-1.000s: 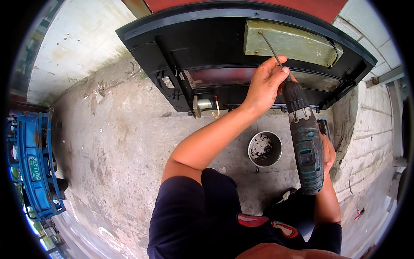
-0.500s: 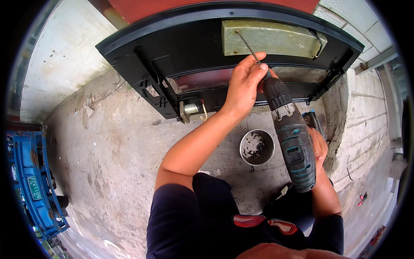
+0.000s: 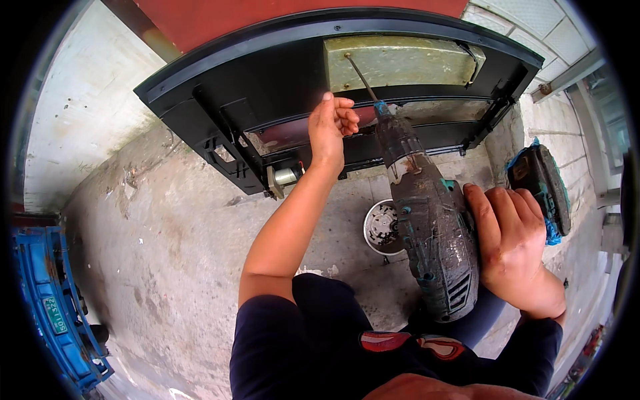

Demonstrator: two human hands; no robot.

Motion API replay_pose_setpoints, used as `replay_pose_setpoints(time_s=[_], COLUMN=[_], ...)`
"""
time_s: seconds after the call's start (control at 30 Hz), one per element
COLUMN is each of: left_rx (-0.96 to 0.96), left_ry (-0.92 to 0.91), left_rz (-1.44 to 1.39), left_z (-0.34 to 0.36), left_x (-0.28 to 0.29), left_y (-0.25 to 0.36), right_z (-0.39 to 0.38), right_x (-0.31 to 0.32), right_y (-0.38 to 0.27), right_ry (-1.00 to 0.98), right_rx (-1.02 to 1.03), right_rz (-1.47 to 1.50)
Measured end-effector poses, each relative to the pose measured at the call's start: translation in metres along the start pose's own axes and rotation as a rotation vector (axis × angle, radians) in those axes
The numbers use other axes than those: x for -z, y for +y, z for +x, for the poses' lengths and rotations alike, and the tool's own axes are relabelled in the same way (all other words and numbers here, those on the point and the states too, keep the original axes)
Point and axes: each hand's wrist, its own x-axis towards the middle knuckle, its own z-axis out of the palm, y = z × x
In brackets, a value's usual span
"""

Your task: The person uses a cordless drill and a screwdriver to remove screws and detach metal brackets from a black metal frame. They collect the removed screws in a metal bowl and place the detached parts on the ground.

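Observation:
My right hand [image 3: 513,243] is wrapped round the handle of a worn black and teal cordless drill [image 3: 437,230]. The battery pack [image 3: 541,193] sticks out to the right of that hand. A long thin bit [image 3: 362,80] runs from the chuck, its tip at a screw in the upper left corner of a dull metal box cover [image 3: 403,63]. This cover sits on a black metal panel [image 3: 273,73]. Just left of the chuck, my left hand [image 3: 332,130] is off the bit, thumb raised and fingers loosely curled, with nothing visible in it.
A small motor [image 3: 285,175] is fixed at the panel's lower left. On the concrete floor [image 3: 173,220] a round metal bowl [image 3: 383,227] holds several dark screws, partly behind the drill. A blue vehicle [image 3: 57,307] stands far left; a rough concrete step [image 3: 503,137] is at right.
My left hand has let go of the bit and moved left. The drill has rolled over, its handle and battery swinging out to the right; the bit tip stays at the screw.

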Motion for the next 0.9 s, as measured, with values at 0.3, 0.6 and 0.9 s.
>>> replay_pose_setpoints(time_s=[0.3, 0.6, 0.9], left_rx=[0.123, 0.106, 0.252], left_ry=[-0.069, -0.073, -0.272], left_rz=[-0.093, -0.125, -0.057], left_z=[0.009, 0.006, 0.000], left_x=[-0.010, -0.017, -0.007], left_y=[-0.004, 0.007, 0.024], right_z=[0.005, 0.002, -0.030], right_x=[0.006, -0.014, -0.047], right_y=[-0.004, -0.007, -0.009], right_ry=[-0.021, 0.048, 0.225], right_rx=[-0.128, -0.178, -0.191], right_rz=[0.098, 0.177, 0.230])
